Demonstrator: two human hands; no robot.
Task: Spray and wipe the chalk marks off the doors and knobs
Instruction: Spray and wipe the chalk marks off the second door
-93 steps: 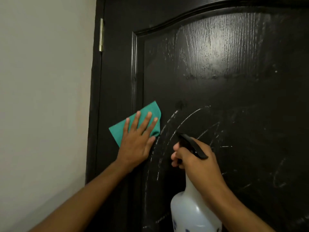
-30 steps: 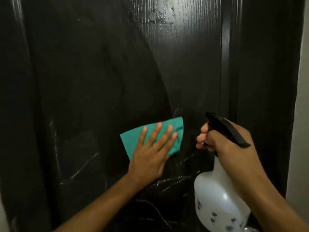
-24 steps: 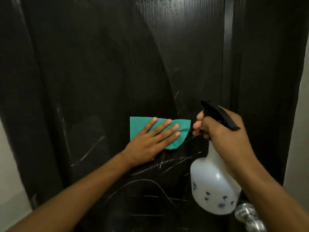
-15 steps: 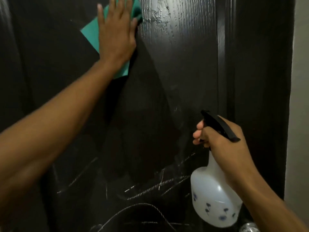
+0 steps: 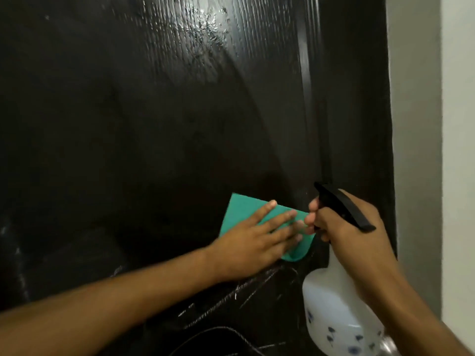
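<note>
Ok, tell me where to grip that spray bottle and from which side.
Grip the spray bottle at its narrow neck under the black trigger head, coming from the side away from the door. The right hand does so: fingers wrap the neck, nozzle points at the door, and the wide body hangs below.

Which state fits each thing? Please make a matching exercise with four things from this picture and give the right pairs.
Things:
1. green cloth
2. spray bottle
3. chalk marks
4. wet patch

States:
A. shining high up on the door
B. held by its neck in the right hand
C. white lines below the hands, not yet wiped
D. pressed flat on the door under the left hand

Pairs: 1-D, 2-B, 3-C, 4-A
</note>
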